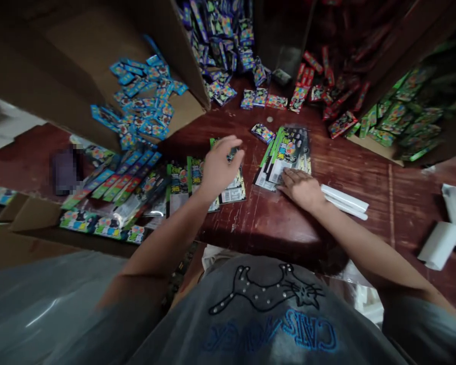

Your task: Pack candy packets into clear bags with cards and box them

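Note:
My left hand hovers over or rests on a row of printed green-and-black bags. Its thumb and fingers are apart, and no held thing shows between them. To the right, my right hand lies with its fingers stretched over the lower end of a small stack of similar bags, which have clear sides and white label panels. One small purple packet lies at the upper left of that stack. Beside my right wrist are white rolled strips or tubes.
Cardboard boxes spill small packets around the dark red table: blue packets, purple packets, red packets and green packets. Striped filled packs lie at the left. A white folded piece sits at the right.

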Motion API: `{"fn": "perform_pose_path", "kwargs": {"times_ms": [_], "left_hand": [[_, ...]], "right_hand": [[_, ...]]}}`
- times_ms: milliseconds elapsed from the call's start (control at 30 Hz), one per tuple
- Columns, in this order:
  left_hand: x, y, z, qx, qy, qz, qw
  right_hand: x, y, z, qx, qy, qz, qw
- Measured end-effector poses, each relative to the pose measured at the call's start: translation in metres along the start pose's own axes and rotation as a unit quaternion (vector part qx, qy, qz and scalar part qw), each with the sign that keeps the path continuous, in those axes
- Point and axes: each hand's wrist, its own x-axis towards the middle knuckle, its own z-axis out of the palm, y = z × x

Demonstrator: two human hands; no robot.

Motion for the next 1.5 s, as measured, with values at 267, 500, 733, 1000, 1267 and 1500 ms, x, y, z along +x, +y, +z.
{"fn": "perform_pose_path", "kwargs": {"times_ms": [267, 500, 733, 1000, 1267, 1500], "left_hand": [[-0.02, 0.049, 0.075, -0.156, -0.146, -0.233, 0.949], [-0.006, 0.053, 0.112, 0.006, -0.148, -0.254, 0.956], [-0.054, 0.054, 0.095, -0.14, -0.287, -0.144, 0.937], [-0.09, 0.077, 0.052, -0.084, -0.313, -0.068, 0.944], [-0.109, 0.074, 0.04, -0.136, -0.364, -0.149, 0.909], [-0.112, 0.074, 0.044, -0.082, -0.386, -0.2, 0.897]], "right_hand": [[-0.036, -0.011, 0.019, 0.003, 0.057, -0.039, 0.998], [-0.061, -0.027, 0.036, 0.049, 0.097, -0.045, 0.993], [-0.065, 0.001, 0.003, 0.193, 0.232, 0.029, 0.953], [-0.046, 0.013, -0.035, 0.348, 0.175, 0.003, 0.921], [-0.061, 0.011, -0.057, 0.344, -0.006, 0.003, 0.939], [-0.074, 0.029, -0.067, 0.466, -0.063, -0.023, 0.883]]}}
